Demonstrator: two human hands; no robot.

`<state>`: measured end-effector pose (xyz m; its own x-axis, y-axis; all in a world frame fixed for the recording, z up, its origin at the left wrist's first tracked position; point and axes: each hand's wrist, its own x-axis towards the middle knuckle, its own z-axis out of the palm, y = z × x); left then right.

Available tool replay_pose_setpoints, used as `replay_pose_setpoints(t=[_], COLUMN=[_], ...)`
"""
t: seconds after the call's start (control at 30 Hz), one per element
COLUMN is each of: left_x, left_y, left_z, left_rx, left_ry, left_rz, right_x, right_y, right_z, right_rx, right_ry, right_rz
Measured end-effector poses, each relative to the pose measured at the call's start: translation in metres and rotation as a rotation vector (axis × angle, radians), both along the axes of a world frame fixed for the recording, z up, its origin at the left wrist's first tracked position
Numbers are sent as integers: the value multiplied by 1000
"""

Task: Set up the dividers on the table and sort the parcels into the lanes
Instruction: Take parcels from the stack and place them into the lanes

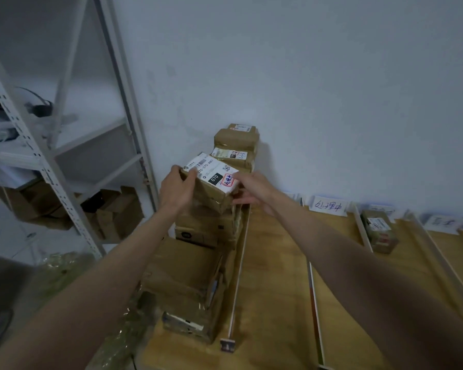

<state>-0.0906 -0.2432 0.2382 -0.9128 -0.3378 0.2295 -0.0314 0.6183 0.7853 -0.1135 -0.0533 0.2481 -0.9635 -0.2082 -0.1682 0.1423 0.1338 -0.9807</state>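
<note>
Two hands grip one brown parcel [211,182] with a white label reading 070: the left hand [177,190] clasps its left edge, the right hand [253,192] its right end. It sits atop a heap of brown parcels [195,268] filling the leftmost lane of the wooden bench [275,289]. Four white dividers show; the nearest divider [239,265] borders the heap. One lone parcel [380,232] lies in a lane farther right. Three paper labels stand against the wall, among them a handwritten card [328,206].

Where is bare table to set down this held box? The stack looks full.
The wooden lane between the first white divider rail and the second rail is bare. The lane further right holds one small brown parcel. The leftmost lane is crowded with stacked brown cardboard parcels.
</note>
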Motion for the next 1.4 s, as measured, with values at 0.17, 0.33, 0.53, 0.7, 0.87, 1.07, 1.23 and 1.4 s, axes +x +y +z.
replay_pose_setpoints(t=[0.17, 0.33, 0.53, 0.7, 0.87, 1.07, 1.23, 1.4], left_x=[-1, -6, -3, 5, 22, 43, 51, 48], left_y=[11, 37, 93, 132, 168, 221, 258, 296], left_z=[19, 33, 45, 27, -17, -69, -97, -117], left_rx=[35, 73, -41, -256, -673, -870, -896, -898], left_ry=[61, 52, -6, 12, -66, -108, -135, -139], left_rz=[-133, -260, -378, -490, -563, -636, -656, -634], right_x=[30, 52, 67, 84, 118, 147, 161, 152], right_y=[27, 52, 101, 160, 210, 266, 305, 349], right_z=[27, 37, 37, 24, -11, -70, -94, -117], right_rx=[151, 228, 292, 288, 293, 266, 271, 278], right_ry=[-14, 26, 63, 23, -75, -219, -275, -295], right_rz=[98, 67, -138, -322, -493, -556, -565, -540])
